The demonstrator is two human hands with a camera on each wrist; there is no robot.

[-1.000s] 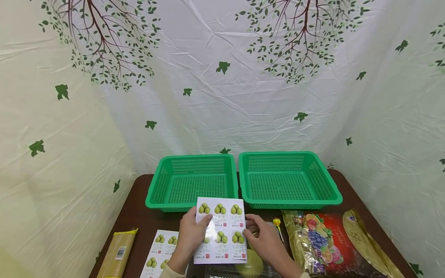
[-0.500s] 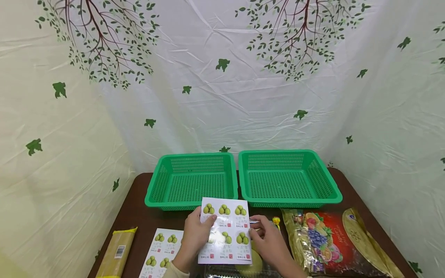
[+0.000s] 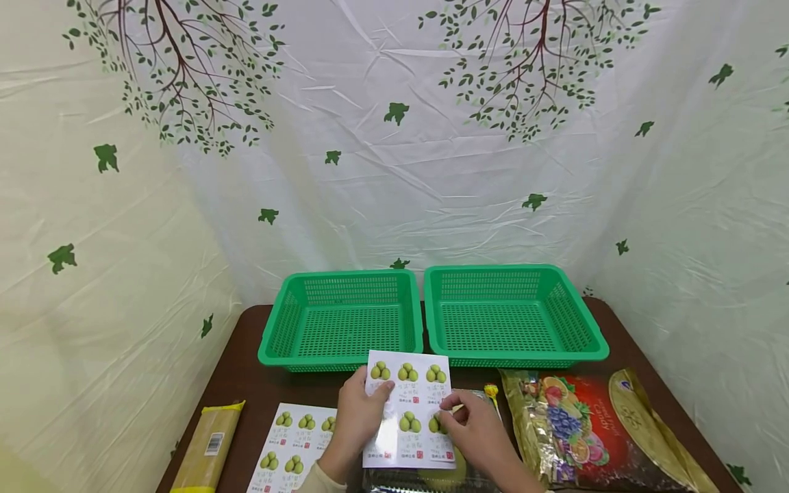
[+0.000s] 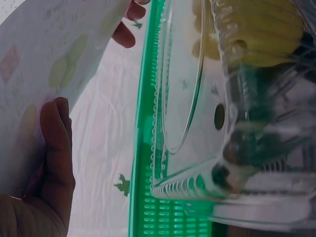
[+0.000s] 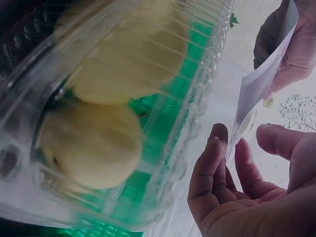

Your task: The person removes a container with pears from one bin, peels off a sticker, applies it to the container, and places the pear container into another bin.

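- Over the near middle of the surface point(image 3: 246, 370), the left hand point(image 3: 364, 414) pinches the sticker sheet point(image 3: 396, 441) by its left side, thumb on the printed face and fingers beneath, apparently to keep it flat and steady.
- At the sheet's right edge, the right hand point(image 3: 471, 424) has its fingers curled, with thumb and forefinger close to a pear print in the lower row. The wrist view is poor on this: I cannot tell whether the fingertips pinch a sticker or merely touch the edge.
- The sheet is raised, its print facing the head camera, probably so the stickers can be seen and reached; its top corner overlaps the near rim of the left green basket point(image 3: 348, 274).
- Just below the sheet sits a clear ribbed container point(image 3: 391, 481) with pale yellow fruit point(image 5: 94, 148) inside, likely kept close to the work.
- To the left lies a second sheet point(image 3: 286, 448) of the same print, within easy reach, and beyond it a yellow-ended packet point(image 3: 206, 441) with a barcode.
- To the right lie a lollipop point(image 3: 491, 391) and a large candy bag point(image 3: 573, 424), its print facing up.
- Behind, beside the left one, stands the right green basket point(image 3: 514, 269); both seem set back to leave working room.
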